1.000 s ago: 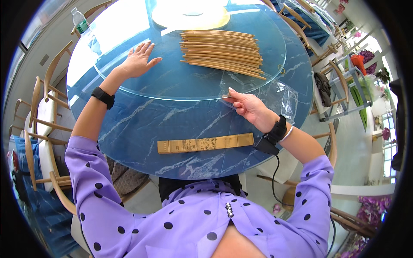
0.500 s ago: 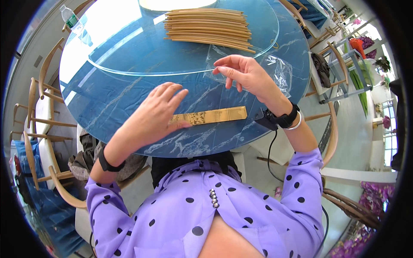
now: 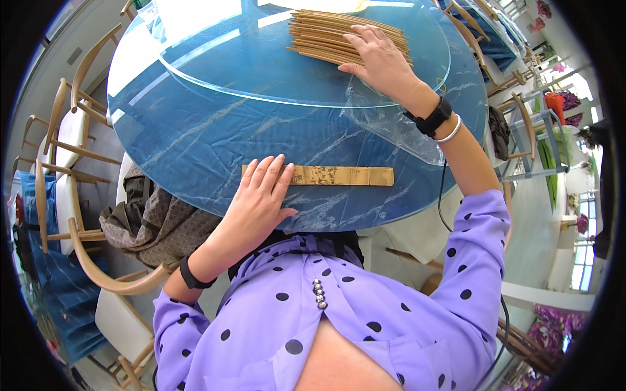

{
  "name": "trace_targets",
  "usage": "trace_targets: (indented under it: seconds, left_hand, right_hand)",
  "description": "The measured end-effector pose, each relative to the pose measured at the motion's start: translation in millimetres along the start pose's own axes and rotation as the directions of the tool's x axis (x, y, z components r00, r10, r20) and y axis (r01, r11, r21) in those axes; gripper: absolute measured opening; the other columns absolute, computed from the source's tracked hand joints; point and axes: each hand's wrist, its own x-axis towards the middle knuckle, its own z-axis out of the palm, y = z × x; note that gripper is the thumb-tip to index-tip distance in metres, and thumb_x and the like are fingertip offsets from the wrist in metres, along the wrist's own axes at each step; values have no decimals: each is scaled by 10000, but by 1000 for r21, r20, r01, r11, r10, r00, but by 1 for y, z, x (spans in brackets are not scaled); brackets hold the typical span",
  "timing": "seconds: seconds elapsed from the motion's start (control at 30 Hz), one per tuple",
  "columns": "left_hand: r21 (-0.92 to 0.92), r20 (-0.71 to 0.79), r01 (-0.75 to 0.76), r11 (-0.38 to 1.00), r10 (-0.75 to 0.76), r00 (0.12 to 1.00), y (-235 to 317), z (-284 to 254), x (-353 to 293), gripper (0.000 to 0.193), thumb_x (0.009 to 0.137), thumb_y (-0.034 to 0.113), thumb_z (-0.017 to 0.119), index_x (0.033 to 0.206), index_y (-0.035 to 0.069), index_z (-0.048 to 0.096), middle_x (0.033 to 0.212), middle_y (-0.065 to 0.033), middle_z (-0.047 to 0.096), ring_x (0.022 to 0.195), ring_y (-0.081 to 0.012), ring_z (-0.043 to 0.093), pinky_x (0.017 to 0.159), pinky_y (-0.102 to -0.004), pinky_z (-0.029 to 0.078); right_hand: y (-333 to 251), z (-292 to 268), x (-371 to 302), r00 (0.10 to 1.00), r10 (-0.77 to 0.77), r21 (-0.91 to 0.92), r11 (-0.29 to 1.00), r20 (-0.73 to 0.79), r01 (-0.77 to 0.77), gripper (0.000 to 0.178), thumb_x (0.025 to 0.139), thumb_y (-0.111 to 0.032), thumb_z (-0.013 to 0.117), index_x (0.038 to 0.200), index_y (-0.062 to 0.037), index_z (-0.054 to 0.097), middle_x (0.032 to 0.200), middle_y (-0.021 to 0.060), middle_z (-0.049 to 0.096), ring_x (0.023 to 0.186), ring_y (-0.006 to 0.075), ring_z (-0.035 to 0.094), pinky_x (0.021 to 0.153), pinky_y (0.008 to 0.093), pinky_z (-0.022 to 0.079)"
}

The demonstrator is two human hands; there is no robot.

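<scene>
A long, narrow gold paper sleeve (image 3: 349, 176) with dark print lies across the near part of the blue table. My left hand (image 3: 259, 199) rests flat on its left end, fingers stretched and thumb out to the side, covering part of it. Farther off, a pile of thin wooden chopsticks (image 3: 326, 36) lies side by side on the glass turntable (image 3: 222, 90). Over the right end of the pile is my right hand (image 3: 381, 62), its fingers a little bent and the thumb apart. None of the chopsticks is lifted.
Crumpled clear plastic wrap (image 3: 398, 127) lies under my right forearm, at the turntable's edge. A thin rubber band (image 3: 441, 85) sits to its right. Wooden chairs (image 3: 81, 72) stand around the blue marble-patterned table (image 3: 195, 140), and a patterned bag (image 3: 156, 218) is at the left.
My right hand has moved forward from above the table to the chopstick pile. My left hand has come down onto the gold sleeve's left end. The whole view has shifted slightly.
</scene>
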Motion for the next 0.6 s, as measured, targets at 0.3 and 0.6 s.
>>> trace_targets:
  seconds: [0.3, 0.6]
  left_hand:
    - [24, -157, 80, 997, -75, 985, 9, 22, 5, 631, 878, 298, 698, 1383, -22, 498, 1431, -169, 472, 1395, -328, 388, 1212, -530, 237]
    - [-127, -222, 77, 989, -104, 969, 10, 27, 28, 485, 875, 210, 686, 1268, -50, 570, 1283, -162, 530, 1270, -329, 475, 1121, -461, 368]
  right_hand:
    - [62, 46, 76, 863, 183, 181, 937, 471, -298, 1193, 780, -945, 335, 1582, -64, 263, 1604, 245, 272, 1517, 387, 198, 1241, 479, 187]
    - [81, 90, 51, 829, 262, 110, 927, 493, -359, 1233, 742, -972, 310, 1597, -88, 224, 1619, 257, 213, 1525, 411, 138, 1240, 522, 144]
